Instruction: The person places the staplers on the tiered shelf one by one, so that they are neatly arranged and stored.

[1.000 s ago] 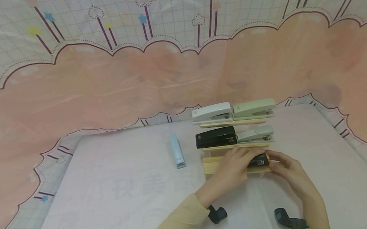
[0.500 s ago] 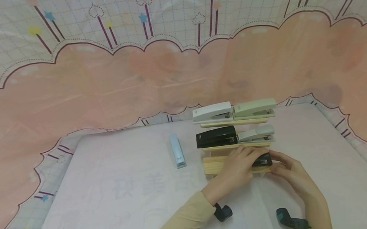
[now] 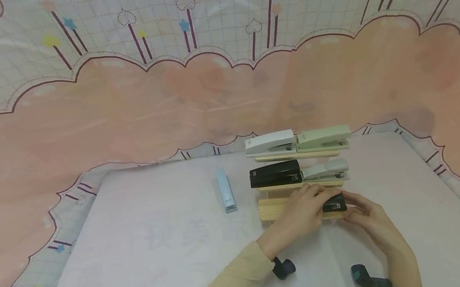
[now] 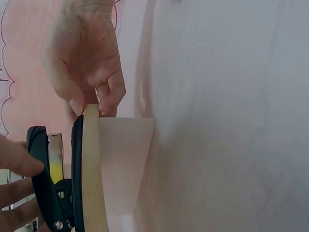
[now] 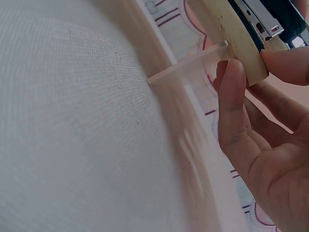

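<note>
A black stapler (image 3: 334, 203) lies lengthwise on the nearest wooden board (image 3: 271, 209) of a stepped rack with clear supports. My left hand (image 3: 304, 211) reaches over it from the left and grips its top arm; that hand hides most of the stapler in the head view. In the left wrist view, the stapler's arm (image 4: 41, 179) stands apart from its base. At the board's right end, my right hand (image 3: 373, 221) pinches the board between its digits, with one digit against the stapler's end. In the right wrist view, a fingertip (image 5: 234, 67) touches the board's underside.
Behind, the middle board carries another black stapler (image 3: 275, 174) and a grey-white stapler (image 3: 325, 169). A white stapler (image 3: 270, 143) and a pale green stapler (image 3: 323, 138) sit on the farthest board. A light blue stapler (image 3: 226, 190) lies on the white table left of the rack.
My left hand and the black stapler have slid slightly right along the board, so the stapler's end lines up with the board's right end. The right hand stays at that end.
</note>
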Demonstrator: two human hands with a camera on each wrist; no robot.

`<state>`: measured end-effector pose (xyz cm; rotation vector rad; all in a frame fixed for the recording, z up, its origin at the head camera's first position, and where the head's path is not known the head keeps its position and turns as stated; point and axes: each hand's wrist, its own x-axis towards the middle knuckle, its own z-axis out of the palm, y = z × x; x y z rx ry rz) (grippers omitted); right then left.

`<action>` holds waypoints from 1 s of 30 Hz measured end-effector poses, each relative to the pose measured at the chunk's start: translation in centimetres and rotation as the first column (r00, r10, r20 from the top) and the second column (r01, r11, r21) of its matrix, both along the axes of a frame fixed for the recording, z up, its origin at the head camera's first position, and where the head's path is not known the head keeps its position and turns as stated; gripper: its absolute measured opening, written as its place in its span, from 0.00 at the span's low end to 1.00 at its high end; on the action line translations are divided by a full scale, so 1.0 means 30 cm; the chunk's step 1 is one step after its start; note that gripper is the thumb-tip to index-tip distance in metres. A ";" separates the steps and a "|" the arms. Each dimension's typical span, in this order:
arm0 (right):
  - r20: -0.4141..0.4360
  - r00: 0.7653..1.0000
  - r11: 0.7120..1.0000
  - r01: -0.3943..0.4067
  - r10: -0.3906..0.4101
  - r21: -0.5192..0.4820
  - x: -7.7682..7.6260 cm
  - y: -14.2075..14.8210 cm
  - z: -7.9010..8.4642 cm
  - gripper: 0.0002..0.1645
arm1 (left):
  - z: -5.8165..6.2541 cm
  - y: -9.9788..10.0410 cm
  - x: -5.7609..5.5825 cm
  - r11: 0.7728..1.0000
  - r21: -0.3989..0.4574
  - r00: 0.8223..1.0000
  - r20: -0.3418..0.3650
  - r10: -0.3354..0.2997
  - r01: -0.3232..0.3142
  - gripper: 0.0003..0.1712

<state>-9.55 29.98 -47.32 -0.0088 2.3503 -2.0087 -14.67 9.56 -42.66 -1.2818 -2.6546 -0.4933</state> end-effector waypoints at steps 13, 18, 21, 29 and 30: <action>0.053 0.998 0.999 0.024 -0.026 0.038 0.014 -0.006 -0.005 0.37 | 0.001 -0.097 0.037 0.982 0.135 0.992 0.017 0.128 -0.129 0.22; 0.056 0.998 0.999 0.021 -0.023 0.027 0.008 -0.011 -0.001 0.36 | -0.014 -0.152 0.039 0.968 0.190 0.980 -0.083 0.184 -0.165 0.19; 0.042 0.999 1.000 0.020 -0.021 0.018 0.008 -0.008 0.002 0.36 | -0.017 -0.186 0.040 0.957 0.222 0.973 -0.090 0.211 -0.187 0.18; 0.019 1.000 1.000 0.004 -0.004 -0.001 -0.003 -0.003 0.000 0.34 | -0.004 -0.271 0.040 0.919 0.304 0.966 0.006 0.260 -0.250 0.18; 0.015 1.000 1.000 0.000 0.000 -0.006 -0.005 -0.003 -0.001 0.34 | -0.002 -0.281 0.041 0.914 0.312 0.964 0.015 0.266 -0.257 0.18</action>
